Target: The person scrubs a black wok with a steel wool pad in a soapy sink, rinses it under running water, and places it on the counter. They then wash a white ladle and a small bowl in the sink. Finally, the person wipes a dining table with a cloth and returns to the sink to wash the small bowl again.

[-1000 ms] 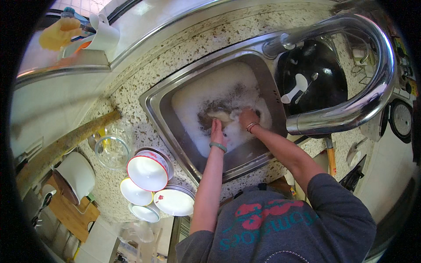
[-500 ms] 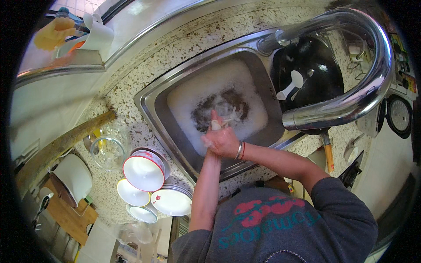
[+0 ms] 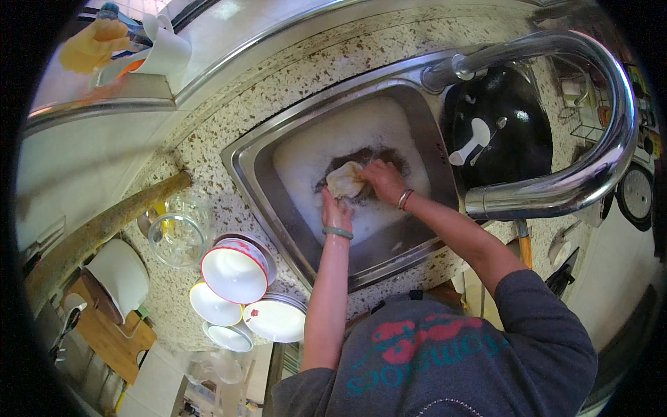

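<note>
Over the foamy water in the steel sink (image 3: 260, 208), a wet, pale cloth (image 3: 345, 179) is bunched between my two hands. My left hand (image 3: 337, 214), with a green bangle at its wrist, grips the cloth from its lower left side. My right hand (image 3: 384, 182), wearing a silver bangle and a red band, pinches the cloth's right side; its fingertips are partly hidden. White suds ring a darker patch of water beneath the hands, and whatever lies under the surface cannot be made out.
A curved chrome faucet (image 3: 549, 201) arches over the right side. Below it a black wok (image 3: 528, 104) holds a white spoon (image 3: 474, 139) and a smaller metal spoon. Left of the sink stand stacked bowls (image 3: 235, 272), plates (image 3: 274, 321) and a glass jar (image 3: 177, 240).
My hands were pressed together low in the sink with the cloth mostly covered. They have moved apart, and the cloth now shows between them. The whole view has shifted slightly.
</note>
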Demonstrator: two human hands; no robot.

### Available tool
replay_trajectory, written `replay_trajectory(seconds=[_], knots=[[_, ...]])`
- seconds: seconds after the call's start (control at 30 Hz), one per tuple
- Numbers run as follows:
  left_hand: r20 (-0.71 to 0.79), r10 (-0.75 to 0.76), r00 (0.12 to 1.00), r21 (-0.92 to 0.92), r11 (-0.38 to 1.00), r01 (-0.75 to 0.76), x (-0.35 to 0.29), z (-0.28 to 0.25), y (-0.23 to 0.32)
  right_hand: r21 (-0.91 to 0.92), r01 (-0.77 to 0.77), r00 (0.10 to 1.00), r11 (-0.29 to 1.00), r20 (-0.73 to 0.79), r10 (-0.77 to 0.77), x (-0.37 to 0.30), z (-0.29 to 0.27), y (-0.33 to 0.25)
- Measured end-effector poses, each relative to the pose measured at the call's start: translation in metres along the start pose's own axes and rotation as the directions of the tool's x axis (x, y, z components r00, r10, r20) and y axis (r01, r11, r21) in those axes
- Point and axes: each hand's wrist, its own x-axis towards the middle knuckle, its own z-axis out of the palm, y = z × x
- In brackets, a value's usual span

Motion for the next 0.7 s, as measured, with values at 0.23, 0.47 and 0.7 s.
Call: replay_trajectory(seconds=[0.23, 0.47, 0.7], knots=[[0.293, -0.158, 0.943, -0.226, 0.947, 0.229, 0.025, -0.004, -0.018, 0.629, -0.073, 0.995, 0.774, -0.009, 0.101, -0.002, -0.016, -0.069], [0.745, -0.276, 0.607, -0.215, 0.762, 0.61, 0.015, 0.001, 0.012, 0.342, 0.22, 0.973, 0.913, -0.012, -0.23, -0.032, -0.066, -0.152], [0.593, -0.173, 0.786, -0.313, 0.85, 0.423, 0.009, 0.005, -0.006, 0.12, 0.233, 0.948, 0.965, -0.25, -0.198, -0.015, -0.046, -0.141]])
